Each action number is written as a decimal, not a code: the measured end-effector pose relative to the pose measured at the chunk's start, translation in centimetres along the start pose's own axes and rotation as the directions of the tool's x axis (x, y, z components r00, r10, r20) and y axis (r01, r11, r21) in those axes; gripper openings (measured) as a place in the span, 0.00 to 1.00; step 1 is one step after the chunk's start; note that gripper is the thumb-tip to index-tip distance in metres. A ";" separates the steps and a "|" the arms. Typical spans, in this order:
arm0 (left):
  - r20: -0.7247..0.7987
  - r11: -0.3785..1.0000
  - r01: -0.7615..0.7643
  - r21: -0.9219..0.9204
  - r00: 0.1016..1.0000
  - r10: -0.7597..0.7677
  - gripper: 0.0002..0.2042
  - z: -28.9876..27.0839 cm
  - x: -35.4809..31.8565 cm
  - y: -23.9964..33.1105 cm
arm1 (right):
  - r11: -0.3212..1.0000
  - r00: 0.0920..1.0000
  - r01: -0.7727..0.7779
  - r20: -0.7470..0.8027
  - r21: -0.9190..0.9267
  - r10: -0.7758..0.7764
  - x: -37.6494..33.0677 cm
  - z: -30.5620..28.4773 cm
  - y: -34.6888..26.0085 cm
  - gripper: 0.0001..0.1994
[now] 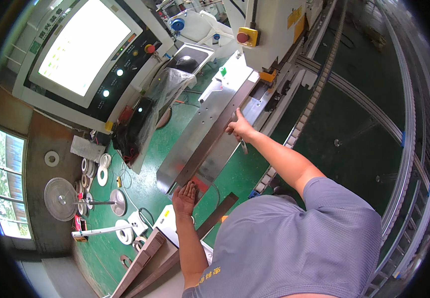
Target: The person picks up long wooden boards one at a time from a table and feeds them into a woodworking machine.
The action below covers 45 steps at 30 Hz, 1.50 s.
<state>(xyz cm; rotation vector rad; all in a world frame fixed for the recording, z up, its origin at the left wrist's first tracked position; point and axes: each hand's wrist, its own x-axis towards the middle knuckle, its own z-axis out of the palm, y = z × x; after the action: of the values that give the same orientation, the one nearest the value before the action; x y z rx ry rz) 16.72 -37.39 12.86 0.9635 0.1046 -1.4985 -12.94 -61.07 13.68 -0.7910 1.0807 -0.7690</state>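
A long brown strip [202, 154] lies along the metal bed [177, 161] of a machine. My left hand [184, 197] rests at the strip's near end, fingers stretched out. Farther up, my right hand [240, 126] is at the strip's right edge, its index finger extended toward the strip and its other fingers curled. A grey curved piece [244, 147] shows just below that hand; whether the curled fingers hold it is hidden. Beyond the right hand, the machine head [274, 42] stands over the bed, with an orange part [267, 76] low on it.
A control panel with a lit screen [83, 47] stands at the upper left. More brown strips [143, 258] lie at the lower left. A cable chain [307, 109] runs along the right. On the green floor are a fan [62, 199] and several rolls [103, 169].
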 end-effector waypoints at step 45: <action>0.093 -0.512 0.056 0.857 0.961 0.261 0.16 2.0 -0.6 -16.4 | 0.756 0.838 0.546 0.240 -0.362 -0.491 2.4 -0.8 4.2 0.23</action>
<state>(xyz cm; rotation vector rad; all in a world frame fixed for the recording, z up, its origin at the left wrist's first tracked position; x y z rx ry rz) 1.58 -34.67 6.89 2.5359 -1.6542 -0.7881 -12.38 -61.10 8.80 -1.5389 0.9184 -0.9466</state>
